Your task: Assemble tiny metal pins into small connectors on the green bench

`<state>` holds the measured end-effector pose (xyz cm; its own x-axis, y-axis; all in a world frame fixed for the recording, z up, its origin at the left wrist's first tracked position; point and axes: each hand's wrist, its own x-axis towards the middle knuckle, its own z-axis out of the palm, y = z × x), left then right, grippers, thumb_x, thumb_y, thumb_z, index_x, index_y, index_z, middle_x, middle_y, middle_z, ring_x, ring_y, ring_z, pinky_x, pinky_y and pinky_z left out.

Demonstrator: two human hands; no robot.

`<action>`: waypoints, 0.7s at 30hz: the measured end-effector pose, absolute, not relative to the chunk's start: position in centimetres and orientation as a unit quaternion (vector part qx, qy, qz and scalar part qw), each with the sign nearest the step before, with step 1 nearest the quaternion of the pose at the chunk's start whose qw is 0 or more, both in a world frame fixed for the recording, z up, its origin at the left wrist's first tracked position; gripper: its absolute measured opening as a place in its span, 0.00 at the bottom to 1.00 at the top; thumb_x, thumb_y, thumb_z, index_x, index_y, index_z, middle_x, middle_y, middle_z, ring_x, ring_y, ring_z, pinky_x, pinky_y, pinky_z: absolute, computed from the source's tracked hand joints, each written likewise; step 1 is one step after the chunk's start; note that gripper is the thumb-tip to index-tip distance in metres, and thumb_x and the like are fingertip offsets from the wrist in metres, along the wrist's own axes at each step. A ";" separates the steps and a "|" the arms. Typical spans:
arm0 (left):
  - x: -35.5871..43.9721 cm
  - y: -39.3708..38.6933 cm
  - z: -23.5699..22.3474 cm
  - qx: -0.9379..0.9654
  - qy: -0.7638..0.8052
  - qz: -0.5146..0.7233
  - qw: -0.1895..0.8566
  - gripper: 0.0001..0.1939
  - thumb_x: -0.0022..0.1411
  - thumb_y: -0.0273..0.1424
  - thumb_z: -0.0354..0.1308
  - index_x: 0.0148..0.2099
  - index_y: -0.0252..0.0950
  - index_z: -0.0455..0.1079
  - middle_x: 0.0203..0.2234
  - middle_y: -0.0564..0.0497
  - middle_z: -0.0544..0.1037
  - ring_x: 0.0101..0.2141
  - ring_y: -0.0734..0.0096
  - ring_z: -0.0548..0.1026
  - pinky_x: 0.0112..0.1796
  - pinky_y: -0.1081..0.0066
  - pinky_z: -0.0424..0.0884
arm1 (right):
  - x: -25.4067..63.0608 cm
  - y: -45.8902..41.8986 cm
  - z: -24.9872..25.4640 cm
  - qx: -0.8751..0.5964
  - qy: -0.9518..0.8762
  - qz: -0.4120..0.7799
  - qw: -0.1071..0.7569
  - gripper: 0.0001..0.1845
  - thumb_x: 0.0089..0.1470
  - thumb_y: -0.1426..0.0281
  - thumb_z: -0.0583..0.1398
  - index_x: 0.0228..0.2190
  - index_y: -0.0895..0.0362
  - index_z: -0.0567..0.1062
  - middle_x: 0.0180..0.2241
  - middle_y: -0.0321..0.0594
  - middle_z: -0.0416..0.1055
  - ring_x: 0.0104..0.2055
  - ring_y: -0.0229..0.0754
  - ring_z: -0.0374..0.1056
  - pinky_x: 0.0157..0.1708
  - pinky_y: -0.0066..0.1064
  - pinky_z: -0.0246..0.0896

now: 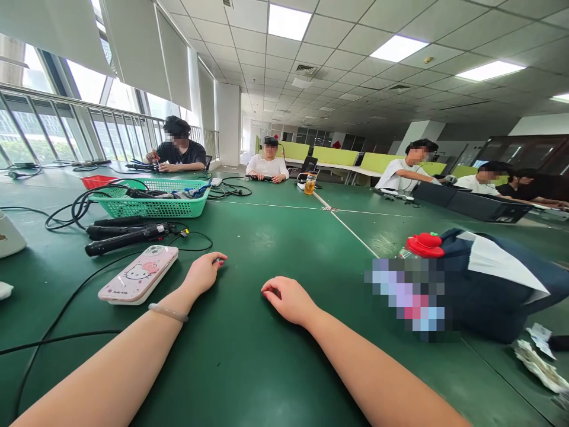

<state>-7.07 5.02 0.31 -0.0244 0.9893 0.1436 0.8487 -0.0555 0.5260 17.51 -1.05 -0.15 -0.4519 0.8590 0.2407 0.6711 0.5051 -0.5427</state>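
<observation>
My left hand (pixel 203 274) rests at the green table (pixel 262 356) with its fingers curled together. A tiny dark spot shows between its fingertips, too small to name. Just left of that hand lies a phone in a pink Hello Kitty case (pixel 141 274), apart from it. My right hand (pixel 291 299) is loosely closed on the tabletop, thumb against the curled fingers, with nothing visible in it. A bare stretch of table separates the two hands.
At left are black hair-straightener-like tools (pixel 128 237), cables and a green basket (pixel 151 206) of tools. A dark blue bag (pixel 489 284) and red-lidded bottle (pixel 424 244) stand at right. Several people sit around the table; an amber drink bottle (pixel 310 184) stands farther back.
</observation>
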 end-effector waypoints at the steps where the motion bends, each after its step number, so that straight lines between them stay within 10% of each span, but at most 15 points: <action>1: -6.7 4.8 0.4 0.695 0.660 0.239 0.154 0.14 0.58 0.30 0.46 0.43 0.39 0.70 0.37 0.49 0.76 0.38 0.65 0.72 0.41 0.67 0.66 | 17.5 -1.0 -0.2 -0.458 -0.831 0.190 0.251 0.09 0.54 0.69 0.53 0.32 0.54 0.73 0.31 0.36 0.69 0.31 0.35 0.63 0.32 0.28 0.57; 14: 0.7 -0.6 0.7 0.773 0.438 0.308 0.340 0.12 0.58 0.30 0.45 0.40 0.39 0.68 0.38 0.52 0.76 0.39 0.71 0.72 0.42 0.73 0.67 | 16.6 -0.1 -1.2 -0.545 -0.770 0.198 0.265 0.18 0.42 0.61 0.64 0.37 0.55 0.74 0.34 0.39 0.65 0.33 0.38 0.63 0.34 0.29 0.59; 21: -2.8 2.1 1.3 0.711 0.610 0.311 0.159 0.15 0.58 0.28 0.45 0.46 0.38 0.67 0.38 0.48 0.77 0.38 0.66 0.73 0.40 0.69 0.65 | 16.5 -0.4 -1.4 -0.545 -0.773 0.204 0.254 0.20 0.46 0.61 0.62 0.42 0.54 0.73 0.39 0.40 0.66 0.37 0.38 0.65 0.38 0.29 0.59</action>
<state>-2.81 2.13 1.33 0.0612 0.9667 0.2483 0.7685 -0.2044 0.6064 16.53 -0.37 -1.42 -0.2769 0.9457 0.1704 0.7381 0.3229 -0.5924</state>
